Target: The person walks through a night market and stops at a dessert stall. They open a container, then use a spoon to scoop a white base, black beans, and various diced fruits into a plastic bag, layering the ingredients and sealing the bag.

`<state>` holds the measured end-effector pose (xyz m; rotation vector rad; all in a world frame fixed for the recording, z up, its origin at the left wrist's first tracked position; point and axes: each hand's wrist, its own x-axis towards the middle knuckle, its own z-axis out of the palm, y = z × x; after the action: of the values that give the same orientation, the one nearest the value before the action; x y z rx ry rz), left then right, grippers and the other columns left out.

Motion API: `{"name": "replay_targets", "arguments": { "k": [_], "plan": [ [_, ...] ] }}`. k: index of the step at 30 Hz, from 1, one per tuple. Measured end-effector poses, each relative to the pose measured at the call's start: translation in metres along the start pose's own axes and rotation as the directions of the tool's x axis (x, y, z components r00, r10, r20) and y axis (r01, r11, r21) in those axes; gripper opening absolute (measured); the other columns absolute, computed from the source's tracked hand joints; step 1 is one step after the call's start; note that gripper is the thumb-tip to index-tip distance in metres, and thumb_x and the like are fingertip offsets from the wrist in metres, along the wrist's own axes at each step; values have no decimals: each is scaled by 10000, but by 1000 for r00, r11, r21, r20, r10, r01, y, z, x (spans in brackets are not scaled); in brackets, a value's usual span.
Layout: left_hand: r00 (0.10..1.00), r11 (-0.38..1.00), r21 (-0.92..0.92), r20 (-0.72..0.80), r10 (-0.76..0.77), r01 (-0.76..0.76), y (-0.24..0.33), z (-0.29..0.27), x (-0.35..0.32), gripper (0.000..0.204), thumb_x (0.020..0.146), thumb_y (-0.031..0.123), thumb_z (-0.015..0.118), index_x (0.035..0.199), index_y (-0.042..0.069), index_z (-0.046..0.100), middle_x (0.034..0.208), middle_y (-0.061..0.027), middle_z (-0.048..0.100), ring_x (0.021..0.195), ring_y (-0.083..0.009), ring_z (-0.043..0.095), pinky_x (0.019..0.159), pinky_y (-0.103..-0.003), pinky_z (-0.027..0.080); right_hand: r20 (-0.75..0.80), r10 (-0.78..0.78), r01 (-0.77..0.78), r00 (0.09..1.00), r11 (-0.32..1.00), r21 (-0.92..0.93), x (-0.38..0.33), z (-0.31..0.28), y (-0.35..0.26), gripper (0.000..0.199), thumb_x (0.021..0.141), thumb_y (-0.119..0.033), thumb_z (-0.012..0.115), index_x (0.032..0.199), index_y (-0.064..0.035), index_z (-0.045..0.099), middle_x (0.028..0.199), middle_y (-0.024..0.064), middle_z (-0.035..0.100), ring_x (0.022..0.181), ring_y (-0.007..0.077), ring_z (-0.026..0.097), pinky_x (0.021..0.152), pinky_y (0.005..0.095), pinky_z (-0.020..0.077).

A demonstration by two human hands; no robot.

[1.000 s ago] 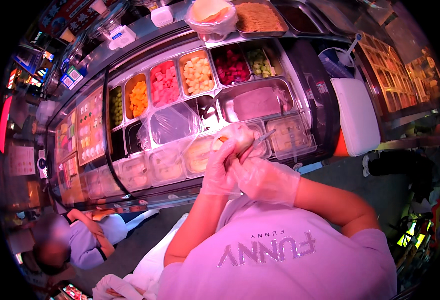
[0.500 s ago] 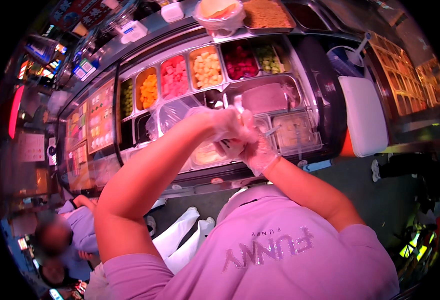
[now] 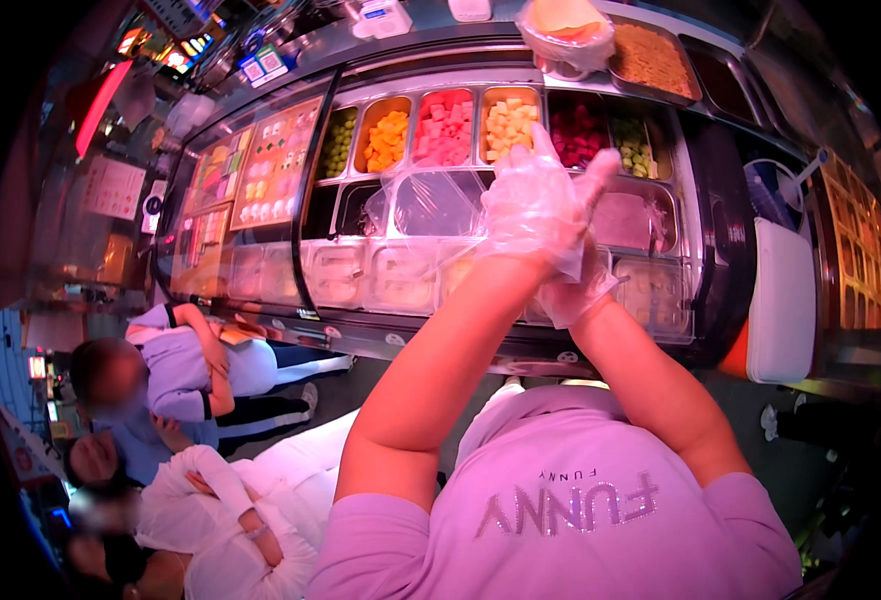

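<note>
Both hands are raised together over the bench (image 3: 521,345) of food tubs. The left hand (image 3: 536,205), in a loose clear plastic glove (image 3: 551,250), has its fingers spread wide and holds nothing. The right hand (image 3: 581,285), also gloved, sits just under it at the left wrist, its grip pinched on the glove's cuff, seemingly to seat it. Behind them lie tubs of cut fruit: orange (image 3: 389,135), pink (image 3: 445,125), yellow (image 3: 509,120). A film-covered tub (image 3: 431,205) sits below.

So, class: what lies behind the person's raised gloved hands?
Behind the left hand and right hand: steel counter pans holding pale food. The hands cover the pans' middle, so the contents there stay hidden.
</note>
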<state>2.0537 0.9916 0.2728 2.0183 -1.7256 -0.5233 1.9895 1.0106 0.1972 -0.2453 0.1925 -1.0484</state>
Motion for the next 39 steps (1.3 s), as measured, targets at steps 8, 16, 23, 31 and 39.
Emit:
{"name": "replay_targets", "arguments": {
  "k": [8, 16, 23, 31, 39],
  "plan": [
    [862, 390, -797, -506, -13, -462, -112, -41, -41, 740, 1050, 618, 318, 1468, 17, 429, 1408, -139, 527, 1322, -225, 483, 1150, -390, 327, 7, 230, -229, 973, 964, 137, 13, 26, 14, 530, 938, -601, 616, 1252, -174, 589, 1134, 66, 668, 998, 277, 670, 884, 486, 564],
    [929, -555, -751, -224, -296, -358, -84, 18, -106, 733, 1025, 683, 298, 1473, 118, 430, 1431, -87, 524, 1313, -216, 520, 1143, -371, 399, -77, 196, -208, 977, 960, -187, -27, 72, 74, 504, 948, -480, 642, 1293, -153, 475, 1113, 45, 566, 1002, 199, 574, 879, 358, 500],
    [828, -483, -704, -277, -487, -520, -127, 12, -146, 559, 1019, 557, 516, 1393, 142, 518, 1313, -34, 588, 1185, -167, 582, 1052, -338, 470, 114, 332, -198, 936, 767, -611, -22, 31, 110, 707, 981, -604, 557, 1401, -39, 494, 1243, 81, 618, 1142, 202, 625, 989, 327, 511],
    [837, -468, -754, -193, -512, -461, -152, 3, -190, 551, 1002, 422, 631, 1442, 131, 472, 1290, -48, 579, 1214, -189, 564, 1042, -351, 490, 366, -8, 320, 931, 500, -804, -18, 37, 85, 545, 1071, -407, 504, 1295, 81, 600, 1193, 160, 665, 1116, 211, 611, 1001, 346, 465],
    [874, -419, -835, -138, -465, -355, -152, 15, -199, 524, 957, 474, 676, 1358, 190, 493, 1259, -40, 584, 1105, -234, 606, 881, -404, 554, 170, 165, 137, 971, 195, -971, -43, 47, 85, 341, 934, -219, 731, 1156, 38, 700, 905, 57, 668, 784, 127, 655, 642, 257, 537]
  ]
}}
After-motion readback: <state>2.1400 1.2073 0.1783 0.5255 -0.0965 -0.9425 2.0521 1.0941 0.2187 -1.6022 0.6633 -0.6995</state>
